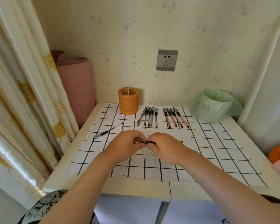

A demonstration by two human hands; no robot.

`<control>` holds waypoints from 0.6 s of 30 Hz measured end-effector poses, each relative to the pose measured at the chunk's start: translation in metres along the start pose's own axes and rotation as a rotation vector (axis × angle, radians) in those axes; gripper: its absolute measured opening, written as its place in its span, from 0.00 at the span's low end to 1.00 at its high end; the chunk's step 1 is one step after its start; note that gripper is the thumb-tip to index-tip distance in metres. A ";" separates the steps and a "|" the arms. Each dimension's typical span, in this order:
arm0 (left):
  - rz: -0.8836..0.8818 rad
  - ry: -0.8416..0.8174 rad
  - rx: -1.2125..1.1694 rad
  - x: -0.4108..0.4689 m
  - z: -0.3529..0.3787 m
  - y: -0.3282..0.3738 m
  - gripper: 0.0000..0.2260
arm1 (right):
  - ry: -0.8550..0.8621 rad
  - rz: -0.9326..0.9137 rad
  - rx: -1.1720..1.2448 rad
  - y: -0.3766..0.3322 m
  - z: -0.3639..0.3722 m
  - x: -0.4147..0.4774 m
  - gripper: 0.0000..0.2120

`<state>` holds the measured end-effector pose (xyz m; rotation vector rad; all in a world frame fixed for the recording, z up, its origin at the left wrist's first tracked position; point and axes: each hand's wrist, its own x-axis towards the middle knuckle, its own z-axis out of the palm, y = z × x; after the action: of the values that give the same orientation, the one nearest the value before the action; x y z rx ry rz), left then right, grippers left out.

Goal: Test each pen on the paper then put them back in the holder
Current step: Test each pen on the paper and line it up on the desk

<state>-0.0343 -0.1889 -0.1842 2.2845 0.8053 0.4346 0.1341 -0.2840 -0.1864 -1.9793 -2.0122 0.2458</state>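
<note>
Hands meet over the middle of the tabletop (pixel 136 186), which is covered by a white cloth (pixel 208 151) ruled with black squares. The left hand (pixel 128 146) and the right hand (pixel 165 147) both hold one dark pen (pixel 146 142) level between them. Curled fingers (pixel 137 137) of each hand pinch it from either side. A small dark tip shows just past the right hand; whether it belongs to the same pen cannot be told.

Directly under the hands lies the paper (pixel 149 154), a narrow slip marked with rows of small scribbles.

At the back of the tabletop, against the wall, the orange holder (pixel 128 101) stands upright. Just to its right, five black pens (pixel 149 116) lie side by side. Beside them, a little apart, lie four red pens (pixel 174 118), also in a row. A lone pen (pixel 107 131) with a clear barrel lies slanted to the left of the hands, apart from the rest.

A bin lined with a green bag (pixel 213 105) sits at the far right corner. A grey socket (pixel 166 60) is set in the wall above the pens. A pink rolled mat (pixel 76 88) stands beside a cream curtain (pixel 23 94) on the left.
</note>
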 end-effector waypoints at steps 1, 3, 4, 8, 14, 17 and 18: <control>0.002 0.004 0.007 0.002 0.002 0.001 0.03 | 0.014 -0.001 -0.004 0.001 0.001 -0.001 0.11; -0.004 0.008 0.012 0.005 0.006 0.002 0.02 | 0.038 -0.007 -0.043 0.005 0.005 -0.001 0.11; -0.011 0.005 0.012 0.006 0.008 0.002 0.02 | 0.052 -0.011 -0.069 0.007 0.006 -0.001 0.12; -0.043 -0.003 0.024 0.013 0.013 0.002 0.02 | 0.111 -0.026 -0.116 0.015 0.011 -0.003 0.12; -0.063 -0.006 0.111 0.019 0.009 0.002 0.02 | 0.088 0.032 -0.042 0.021 0.012 -0.001 0.14; -0.098 0.018 0.279 0.020 0.007 -0.004 0.02 | 0.021 0.073 0.105 0.022 0.011 -0.004 0.17; -0.112 0.022 0.320 0.020 0.005 -0.006 0.02 | 0.018 0.086 0.183 0.024 0.011 -0.005 0.16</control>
<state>-0.0193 -0.1748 -0.1908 2.5124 1.0735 0.2965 0.1526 -0.2875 -0.2050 -1.9478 -1.8249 0.4139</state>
